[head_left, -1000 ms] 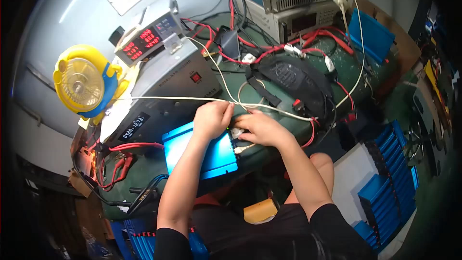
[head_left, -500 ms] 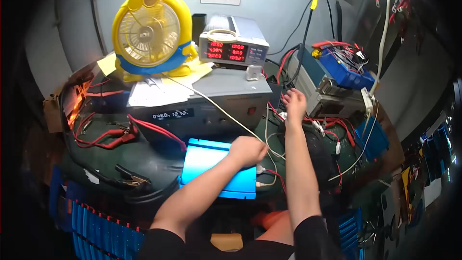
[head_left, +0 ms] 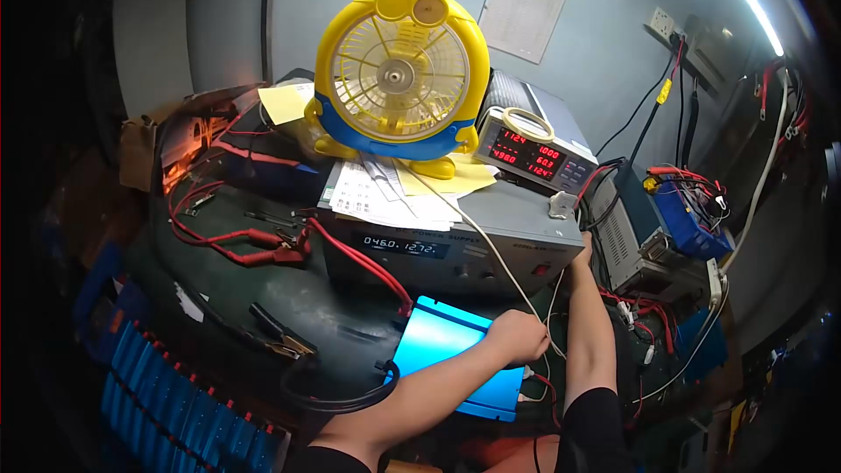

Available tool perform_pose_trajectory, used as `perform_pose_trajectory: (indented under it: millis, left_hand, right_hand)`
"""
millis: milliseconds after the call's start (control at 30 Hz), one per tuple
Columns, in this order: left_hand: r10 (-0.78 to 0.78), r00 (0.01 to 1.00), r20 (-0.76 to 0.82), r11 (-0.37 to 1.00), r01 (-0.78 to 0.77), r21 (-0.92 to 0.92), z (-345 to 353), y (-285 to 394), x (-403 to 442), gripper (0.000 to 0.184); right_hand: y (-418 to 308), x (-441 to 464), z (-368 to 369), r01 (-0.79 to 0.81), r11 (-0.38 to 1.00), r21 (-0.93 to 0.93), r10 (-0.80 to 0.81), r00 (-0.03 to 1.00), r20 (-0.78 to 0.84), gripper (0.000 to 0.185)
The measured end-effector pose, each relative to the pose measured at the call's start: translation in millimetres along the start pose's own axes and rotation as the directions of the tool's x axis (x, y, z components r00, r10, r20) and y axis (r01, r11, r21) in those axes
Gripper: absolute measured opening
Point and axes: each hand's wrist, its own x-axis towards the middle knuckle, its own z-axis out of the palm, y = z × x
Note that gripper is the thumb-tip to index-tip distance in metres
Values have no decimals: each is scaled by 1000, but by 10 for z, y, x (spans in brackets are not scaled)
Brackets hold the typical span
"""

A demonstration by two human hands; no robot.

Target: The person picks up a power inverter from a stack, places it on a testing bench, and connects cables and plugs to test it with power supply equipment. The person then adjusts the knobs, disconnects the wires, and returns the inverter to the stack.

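Observation:
My left hand [head_left: 519, 335] is curled into a fist above the right part of a blue metal box [head_left: 431, 337] with slotted edges. A white cable [head_left: 498, 250] passes close to its knuckles; what the fingers hold, if anything, is hidden. Plugs and a red wire [head_left: 550, 384] come out of the box's right end, and thick red leads [head_left: 368, 263] meet its top left. My right hand [head_left: 584, 251] reaches around the right front corner of a grey DC power supply [head_left: 455, 270], near its red switch [head_left: 541, 270]. Its fingers are out of sight there.
A yellow fan [head_left: 399, 74] and papers [head_left: 385, 197] sit on the power supply, beside a meter [head_left: 534, 156] with red digits. Red clips [head_left: 285, 250] and a black clamp [head_left: 279, 330] lie leftward. A blue bin of leads [head_left: 688, 215] stands right. Several blue housings [head_left: 175, 403] are stacked lower left.
My view has swung left, shifting the scene rightward. My right hand, raised with its fingers showing before, now reaches beside the power supply. The meter's red digits differ. My left fist stays at the box.

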Motion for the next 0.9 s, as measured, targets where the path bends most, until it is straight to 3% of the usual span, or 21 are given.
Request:
perform_pose_trajectory:
  millis: [33,100,133,167,200,233,267,300,367,500,567,700,900]
  left_hand:
    - [3,1000,-1,1000,-3,-5,-3,8,-11,44]
    - [7,1000,-3,1000,-7,10,20,-1,5,44]
    - [13,1000,-5,1000,-13,24,27,-1,10,45]
    - [18,1000,-3,999,-17,31,8,8,-1,45]
    - [9,1000,-11,1000,-8,24,-17,11,-15,45]
    - [2,1000,-17,1000,-2,13,-27,28,-34,45]
    - [3,1000,-24,1000,-3,16,-18,25,-26,46]
    - [15,1000,-26,1000,-15,19,11,13,-17,46]
    - [19,994,-106,999,-14,43,102,-12,13,39]
    - [13,994,-110,998,-6,60,110,-7,13,39]
    - [6,995,-96,998,0,66,83,1,3,39]
    - [4,994,-108,999,2,52,79,4,-15,40]
    - [-5,997,-83,999,9,52,24,6,-33,40]
  right_hand:
    - [91,138,60,1,1000,0,-1,1000,1,27]
    - [7,62,40,289,957,-1,-289,957,-28,28]
    - [-57,48,-1,178,954,242,-171,984,-48,34]
    - [-70,38,-59,177,953,247,-169,984,-54,34]
    - [-83,30,-127,32,682,731,-148,984,96,39]
    - [-74,17,-226,-184,208,961,-209,951,227,43]
    - [-201,-183,-399,-305,45,951,-257,917,307,49]
    - [-272,-322,-539,-294,44,955,-259,920,295,49]
    - [-324,-564,-780,-355,-128,926,-330,896,298,56]
    - [-403,-934,-1078,-430,-115,896,-275,880,387,69]
    - [-60,-710,-1039,-472,-37,881,-353,831,430,76]
    - [-17,-832,-1070,-460,-50,887,-52,888,457,78]
    - [187,-719,-1053,-482,16,876,-70,873,482,76]
